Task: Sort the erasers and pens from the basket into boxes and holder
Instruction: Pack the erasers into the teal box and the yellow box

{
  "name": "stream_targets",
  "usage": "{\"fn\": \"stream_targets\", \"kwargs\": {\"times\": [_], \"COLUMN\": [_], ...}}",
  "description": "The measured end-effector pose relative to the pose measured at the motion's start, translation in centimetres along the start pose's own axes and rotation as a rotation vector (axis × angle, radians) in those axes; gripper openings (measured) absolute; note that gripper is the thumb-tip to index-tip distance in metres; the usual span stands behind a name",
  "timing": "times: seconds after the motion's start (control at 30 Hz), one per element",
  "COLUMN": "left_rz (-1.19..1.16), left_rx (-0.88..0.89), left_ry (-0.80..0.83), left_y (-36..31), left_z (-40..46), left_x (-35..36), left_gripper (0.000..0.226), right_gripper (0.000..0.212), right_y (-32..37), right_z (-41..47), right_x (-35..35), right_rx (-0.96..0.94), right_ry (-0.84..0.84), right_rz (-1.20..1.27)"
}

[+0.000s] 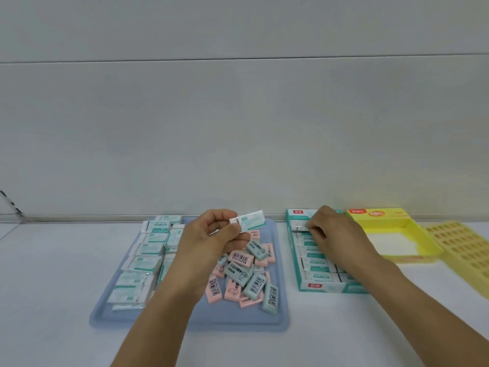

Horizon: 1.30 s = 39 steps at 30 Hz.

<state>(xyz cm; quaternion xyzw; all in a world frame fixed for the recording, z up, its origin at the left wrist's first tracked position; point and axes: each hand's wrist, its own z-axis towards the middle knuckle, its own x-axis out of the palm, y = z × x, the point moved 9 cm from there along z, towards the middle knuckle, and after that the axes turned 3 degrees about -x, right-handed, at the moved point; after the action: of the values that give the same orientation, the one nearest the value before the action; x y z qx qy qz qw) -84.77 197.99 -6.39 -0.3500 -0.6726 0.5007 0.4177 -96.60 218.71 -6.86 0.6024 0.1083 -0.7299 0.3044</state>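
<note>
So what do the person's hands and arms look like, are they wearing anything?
Both arms are bare from the bottom edge of the picture up to the hands, with no sleeves in sight. The left hand and the right hand wear no gloves. No watch, bracelet or ring shows on the parts the picture shows.

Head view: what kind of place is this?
Probably a staged sorting bench, not a shop: a bare white table against a plain grey wall, a blue tray of wrapped erasers, and a teal box and a yellow box alongside.
</note>
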Motion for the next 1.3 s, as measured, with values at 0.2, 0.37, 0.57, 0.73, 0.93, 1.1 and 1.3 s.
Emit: {"fn": "stream_targets", "kwargs": {"times": [0.2,0.37,0.57,0.73,0.93,1.1,1.3], "left_rz": [-0.134,-0.189,0.041,0.457,0.746,1.415,1.624], "left_rx": [0.000,0.004,0.145,0.572,0.531,0.498,0.453], "left_ry": [0.012,0.048,0.066,0.052,0.073,0.361,0.439], "left_y": [0.4,0.4,-0.8,-3.1,-0.8,3.7,5.6], "left_z": [-0.4,-0.5,-1.0,-2.2,-0.2,1.2,2.3], "left_x": [0.4,1.3,2.9,5.0,7.6,12.8,13.9], "left_gripper": [0.020,0.023,0.017,0.029,0.028,0.051,0.059], "right_gripper": [0.017,0.011,0.022,0.024,0.017,0.017,0.019], "right_y": [-0.5,1.9,6.8,5.1,0.8,-5.0,-4.2], "right_z": [0.2,-0.4,-0.9,-1.5,-1.5,-1.1,-0.1], "right_x": [0.3,-3.1,-5.5,-5.1,-5.3,-3.7,-2.1], "right_rx": [0.025,-0.014,-0.219,-0.166,-0.117,0.039,-0.027], "right_ry": [-0.005,-0.203,-0.115,-0.049,-0.078,0.110,0.106], "right_rz": [-0.002,0.493,0.679,0.754,0.181,-0.174,-0.184]}}
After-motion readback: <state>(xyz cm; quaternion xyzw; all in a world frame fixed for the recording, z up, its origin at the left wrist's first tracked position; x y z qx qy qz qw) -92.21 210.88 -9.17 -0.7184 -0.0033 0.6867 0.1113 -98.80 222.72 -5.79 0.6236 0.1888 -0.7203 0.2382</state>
